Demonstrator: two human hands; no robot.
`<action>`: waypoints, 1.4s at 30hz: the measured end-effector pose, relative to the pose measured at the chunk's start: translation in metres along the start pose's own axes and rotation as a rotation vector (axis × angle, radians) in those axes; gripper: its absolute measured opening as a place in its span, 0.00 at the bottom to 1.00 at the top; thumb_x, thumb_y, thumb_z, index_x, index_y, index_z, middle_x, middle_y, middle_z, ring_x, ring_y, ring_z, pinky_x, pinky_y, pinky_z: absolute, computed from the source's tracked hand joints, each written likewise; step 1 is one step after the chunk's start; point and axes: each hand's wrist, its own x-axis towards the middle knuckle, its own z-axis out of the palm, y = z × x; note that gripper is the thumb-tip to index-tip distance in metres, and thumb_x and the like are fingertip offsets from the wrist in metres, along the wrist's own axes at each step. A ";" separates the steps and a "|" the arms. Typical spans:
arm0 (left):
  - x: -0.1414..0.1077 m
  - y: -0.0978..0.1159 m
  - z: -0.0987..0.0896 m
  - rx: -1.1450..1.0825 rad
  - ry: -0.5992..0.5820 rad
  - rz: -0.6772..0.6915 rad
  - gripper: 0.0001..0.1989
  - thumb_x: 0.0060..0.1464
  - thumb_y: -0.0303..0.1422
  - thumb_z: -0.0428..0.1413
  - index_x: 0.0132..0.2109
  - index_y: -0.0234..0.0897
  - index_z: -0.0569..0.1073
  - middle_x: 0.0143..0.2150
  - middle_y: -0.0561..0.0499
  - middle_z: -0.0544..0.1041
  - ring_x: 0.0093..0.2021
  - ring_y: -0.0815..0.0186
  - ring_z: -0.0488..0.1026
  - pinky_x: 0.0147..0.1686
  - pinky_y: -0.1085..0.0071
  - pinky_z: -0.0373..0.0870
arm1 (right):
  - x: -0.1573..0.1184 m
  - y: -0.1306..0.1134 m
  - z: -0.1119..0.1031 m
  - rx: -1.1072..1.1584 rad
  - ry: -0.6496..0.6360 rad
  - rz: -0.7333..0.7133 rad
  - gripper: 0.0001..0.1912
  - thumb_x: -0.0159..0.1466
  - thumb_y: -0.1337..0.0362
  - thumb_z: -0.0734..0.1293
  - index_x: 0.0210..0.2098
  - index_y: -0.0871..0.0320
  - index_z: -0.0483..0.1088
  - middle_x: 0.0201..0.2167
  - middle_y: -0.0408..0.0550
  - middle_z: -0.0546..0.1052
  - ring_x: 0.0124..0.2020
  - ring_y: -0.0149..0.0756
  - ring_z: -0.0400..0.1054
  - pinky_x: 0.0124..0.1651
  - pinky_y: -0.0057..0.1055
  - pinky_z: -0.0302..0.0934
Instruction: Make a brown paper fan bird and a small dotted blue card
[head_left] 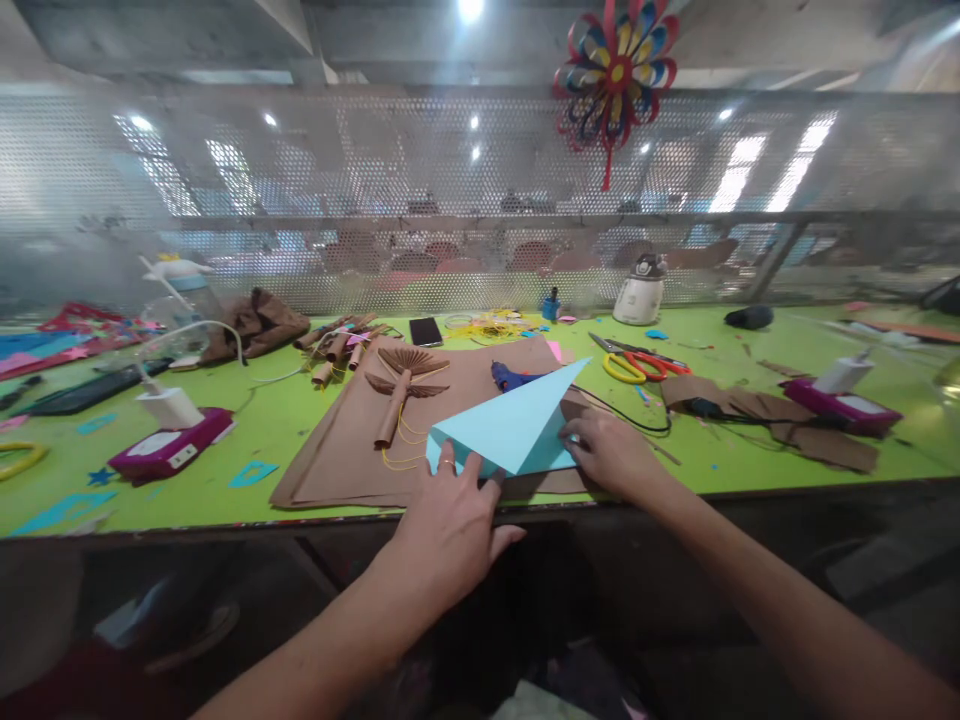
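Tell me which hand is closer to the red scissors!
Right. The right hand is on the near side of the red scissors; the left hand is farther off, to their left.

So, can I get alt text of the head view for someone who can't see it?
A person's left hand and right hand touch folded light-blue paper over brown sheets on a green table. A brown paper figure lies to its left; scissors lie farther right.

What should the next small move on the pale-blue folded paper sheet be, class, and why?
Probably press the pale-blue folded paper sheet flat with the bare left hand: where folded over, it seems slightly raised; that hand rests on its near-left edge, and the bare right hand, at its right side, could steady it.
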 end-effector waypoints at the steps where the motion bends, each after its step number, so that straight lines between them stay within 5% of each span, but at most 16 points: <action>1: 0.001 0.001 -0.001 -0.004 -0.001 0.006 0.22 0.53 0.48 0.53 0.46 0.37 0.75 0.47 0.37 0.72 0.54 0.40 0.62 0.48 0.44 0.60 | 0.000 0.000 0.000 -0.030 0.024 -0.034 0.13 0.61 0.67 0.61 0.37 0.59 0.77 0.37 0.54 0.75 0.41 0.42 0.67 0.44 0.33 0.58; 8: 0.001 0.001 -0.007 0.013 0.027 0.037 0.24 0.50 0.51 0.54 0.47 0.39 0.75 0.46 0.38 0.74 0.53 0.39 0.62 0.51 0.35 0.48 | -0.005 -0.023 -0.005 -0.071 0.128 -0.231 0.10 0.62 0.70 0.60 0.34 0.61 0.74 0.36 0.56 0.74 0.44 0.46 0.60 0.46 0.40 0.54; 12: -0.001 -0.003 -0.003 0.017 0.043 0.073 0.23 0.51 0.50 0.54 0.47 0.39 0.73 0.43 0.40 0.74 0.48 0.46 0.67 0.53 0.39 0.48 | -0.017 -0.052 0.003 0.028 0.078 -0.455 0.09 0.64 0.69 0.59 0.36 0.59 0.71 0.36 0.52 0.74 0.41 0.42 0.62 0.46 0.40 0.54; 15: -0.001 -0.005 -0.002 0.024 0.036 0.116 0.23 0.52 0.48 0.54 0.48 0.36 0.72 0.43 0.40 0.74 0.47 0.49 0.68 0.54 0.45 0.52 | -0.026 -0.062 0.013 0.093 0.109 -0.481 0.12 0.67 0.68 0.56 0.42 0.61 0.70 0.41 0.55 0.74 0.45 0.43 0.63 0.49 0.42 0.55; 25: 0.003 -0.001 0.000 -0.005 0.006 0.113 0.19 0.54 0.44 0.52 0.43 0.33 0.73 0.43 0.36 0.73 0.49 0.49 0.67 0.50 0.51 0.59 | -0.039 -0.054 0.014 0.097 0.114 -0.480 0.24 0.66 0.52 0.58 0.51 0.64 0.67 0.52 0.60 0.70 0.54 0.48 0.61 0.57 0.47 0.54; 32: 0.002 -0.002 0.002 0.013 -0.025 0.076 0.22 0.53 0.46 0.52 0.45 0.32 0.74 0.45 0.34 0.72 0.48 0.46 0.66 0.46 0.51 0.62 | -0.042 -0.054 0.012 0.052 0.102 -0.460 0.24 0.65 0.49 0.58 0.46 0.63 0.70 0.46 0.57 0.74 0.49 0.48 0.65 0.55 0.48 0.57; 42: 0.000 -0.004 0.003 -0.037 -0.005 0.081 0.22 0.54 0.46 0.53 0.49 0.35 0.73 0.48 0.37 0.71 0.50 0.46 0.65 0.47 0.51 0.63 | -0.057 -0.005 0.015 -0.077 0.168 -0.377 0.25 0.66 0.52 0.58 0.52 0.66 0.67 0.53 0.59 0.71 0.56 0.48 0.62 0.59 0.47 0.55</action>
